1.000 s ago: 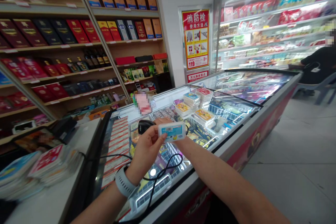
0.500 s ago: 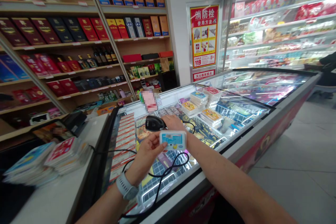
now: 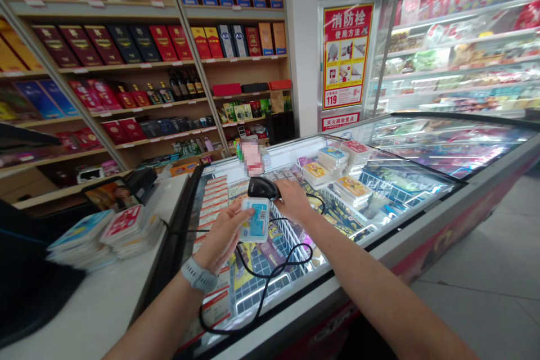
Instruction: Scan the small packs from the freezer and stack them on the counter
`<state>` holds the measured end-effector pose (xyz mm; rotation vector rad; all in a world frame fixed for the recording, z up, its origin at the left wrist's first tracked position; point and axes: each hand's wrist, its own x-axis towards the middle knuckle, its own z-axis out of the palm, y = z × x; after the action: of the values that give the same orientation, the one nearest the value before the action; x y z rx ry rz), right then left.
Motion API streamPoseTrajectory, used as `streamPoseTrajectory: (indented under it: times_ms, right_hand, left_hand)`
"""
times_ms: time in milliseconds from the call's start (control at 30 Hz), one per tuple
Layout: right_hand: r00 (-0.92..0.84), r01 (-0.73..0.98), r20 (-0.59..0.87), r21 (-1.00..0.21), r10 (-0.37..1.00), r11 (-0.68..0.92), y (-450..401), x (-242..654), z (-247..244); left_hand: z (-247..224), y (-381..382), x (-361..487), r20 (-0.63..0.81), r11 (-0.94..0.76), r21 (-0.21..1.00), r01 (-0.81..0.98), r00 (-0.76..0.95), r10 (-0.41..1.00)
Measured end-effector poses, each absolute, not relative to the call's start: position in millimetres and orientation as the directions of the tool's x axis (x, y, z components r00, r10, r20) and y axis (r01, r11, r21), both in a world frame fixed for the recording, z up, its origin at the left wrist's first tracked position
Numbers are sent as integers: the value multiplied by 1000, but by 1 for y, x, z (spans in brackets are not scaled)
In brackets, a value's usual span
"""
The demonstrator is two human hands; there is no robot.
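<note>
A small clear pack with a blue label (image 3: pixel 256 220) is pinched in my left hand (image 3: pixel 223 230), its barcode side up and turned on end. Just above and right of it, my right hand (image 3: pixel 292 198) is wrapped round a black barcode scanner (image 3: pixel 263 188), whose head sits over the pack's top edge. The scanner's black cable (image 3: pixel 270 278) loops over the glass top of the freezer. Stacks of flat packs with yellow labels (image 3: pixel 353 188), blue labels (image 3: pixel 333 156) and red labels (image 3: pixel 355 148) stand on the glass beyond my right hand.
At the left, a white counter (image 3: pixel 113 298) bears more stacks of packs (image 3: pixel 82 233) beside a dark screen (image 3: pixel 112 194). Shelves of boxes and bottles line the back wall. The chest freezer (image 3: pixel 405 244) runs to the right, towards a lit display fridge (image 3: pixel 455 56).
My left hand has turned the pack from lying wide to standing on end and tilted it. The scanner now sits closer above it. The view has swung to the left.
</note>
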<state>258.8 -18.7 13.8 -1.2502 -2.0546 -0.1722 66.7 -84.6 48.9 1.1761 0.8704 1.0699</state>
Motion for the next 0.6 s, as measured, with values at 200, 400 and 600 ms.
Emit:
streamPoseTrajectory:
  times_ms: [200, 400, 600]
  right_hand:
    - [-242, 823, 643, -260, 727, 505, -18, 259, 16]
    - [-232, 826, 625, -278, 745, 491, -19, 259, 17]
    - [-236, 824, 620, -281, 748, 493, -20, 259, 17]
  left_hand:
    - [51, -72, 48, 125, -189, 934, 304, 220, 967]
    - [42, -62, 41, 349, -401, 425, 812, 262, 900]
    - [33, -56, 37, 236, -334, 346, 877, 264, 935]
